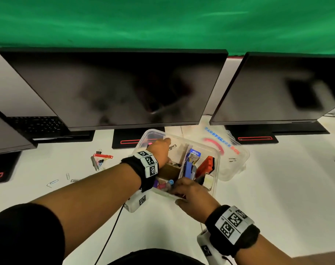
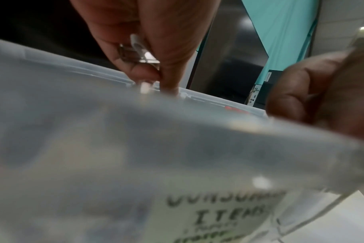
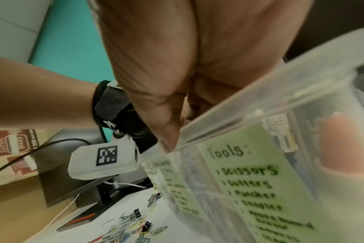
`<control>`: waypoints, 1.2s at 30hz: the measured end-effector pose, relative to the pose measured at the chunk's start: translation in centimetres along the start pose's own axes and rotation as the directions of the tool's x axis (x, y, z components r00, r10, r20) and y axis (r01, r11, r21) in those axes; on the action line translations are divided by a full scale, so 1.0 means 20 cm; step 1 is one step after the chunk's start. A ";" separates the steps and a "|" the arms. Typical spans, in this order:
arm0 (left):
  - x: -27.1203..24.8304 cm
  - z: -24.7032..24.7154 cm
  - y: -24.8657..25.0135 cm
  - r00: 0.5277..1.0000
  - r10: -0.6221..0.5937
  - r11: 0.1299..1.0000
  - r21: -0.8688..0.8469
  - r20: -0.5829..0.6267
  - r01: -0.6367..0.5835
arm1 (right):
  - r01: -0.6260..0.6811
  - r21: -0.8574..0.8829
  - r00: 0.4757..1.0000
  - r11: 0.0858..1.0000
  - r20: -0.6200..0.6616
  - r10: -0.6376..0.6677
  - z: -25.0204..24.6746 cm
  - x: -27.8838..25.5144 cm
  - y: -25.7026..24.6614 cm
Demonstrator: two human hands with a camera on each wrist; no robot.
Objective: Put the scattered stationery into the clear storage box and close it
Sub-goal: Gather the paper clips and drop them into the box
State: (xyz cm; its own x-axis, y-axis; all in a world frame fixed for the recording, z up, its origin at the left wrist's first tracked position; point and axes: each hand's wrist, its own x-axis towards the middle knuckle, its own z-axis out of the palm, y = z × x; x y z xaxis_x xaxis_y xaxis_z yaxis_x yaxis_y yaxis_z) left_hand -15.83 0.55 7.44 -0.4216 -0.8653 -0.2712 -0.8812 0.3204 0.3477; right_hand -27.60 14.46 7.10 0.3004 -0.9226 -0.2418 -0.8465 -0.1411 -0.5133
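The left hand (image 1: 160, 150) is pinching a small metal clip (image 1: 172, 147) over the clear storage box (image 1: 217, 159); the right hand (image 1: 193, 196) is gripping its thin, probably flexible near rim; loose paper clips (image 1: 53, 183) look light and fiddly.

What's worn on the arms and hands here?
Both hands bare. Each wrist has a black wristband topped by grey-white panels with black square markers, right one too. A white camera module with a marker hangs beneath each wrist; a black cable trails from the left.

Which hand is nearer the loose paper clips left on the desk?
Left. The left hand is over the clear box, beside the paper clips; the right hand grips the box's near rim.
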 end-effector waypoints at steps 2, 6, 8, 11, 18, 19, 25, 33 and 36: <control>0.01 0.00 0.00 1.000 -0.011 1.000 -0.013 0.001 0.011 | -0.003 0.020 1.000 1.000 -0.017 0.004 0.02 0.00 0.01; 0.01 0.03 0.01 1.000 0.004 1.000 -0.019 -0.003 -0.004 | 0.000 0.023 1.000 1.000 -0.031 0.001 0.02 0.00 0.02; 0.01 0.04 0.02 1.000 0.009 1.000 0.002 -0.003 -0.009 | 0.003 0.029 0.999 1.000 -0.032 -0.002 0.02 0.00 0.02; 0.00 0.04 0.02 1.000 0.008 1.000 0.003 -0.018 -0.008 | 0.013 0.034 0.999 0.999 -0.036 -0.012 0.03 -0.01 0.02; -0.01 0.00 0.01 0.999 0.003 0.999 -0.033 -0.047 -0.004 | 0.043 0.021 0.999 0.999 -0.032 -0.042 0.03 0.00 0.01; -0.01 0.00 0.01 0.999 0.012 1.000 -0.018 -0.047 -0.013 | 0.048 0.022 0.998 0.999 -0.028 -0.047 0.03 0.00 0.01; -0.04 0.04 -0.01 0.998 0.060 0.993 0.102 0.000 -0.060 | 0.073 0.032 0.997 0.997 -0.012 -0.072 0.05 0.00 0.00; -0.08 0.05 -0.03 0.992 0.124 0.992 0.011 0.007 -0.124 | 0.103 0.031 0.994 0.994 0.031 -0.103 0.06 0.03 0.00; -0.10 0.02 -0.08 0.991 0.131 0.990 -0.056 -0.031 -0.133 | 0.115 0.047 0.993 0.992 0.031 -0.117 0.06 0.05 0.01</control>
State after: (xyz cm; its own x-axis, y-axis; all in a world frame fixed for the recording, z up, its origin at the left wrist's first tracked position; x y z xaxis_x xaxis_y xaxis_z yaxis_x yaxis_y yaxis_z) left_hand -13.63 1.84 7.08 -0.5265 -0.8275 -0.1950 -0.8040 0.4101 0.4305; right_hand -26.94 14.00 5.75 0.4109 -0.8881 -0.2059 -0.7846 -0.2295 -0.5760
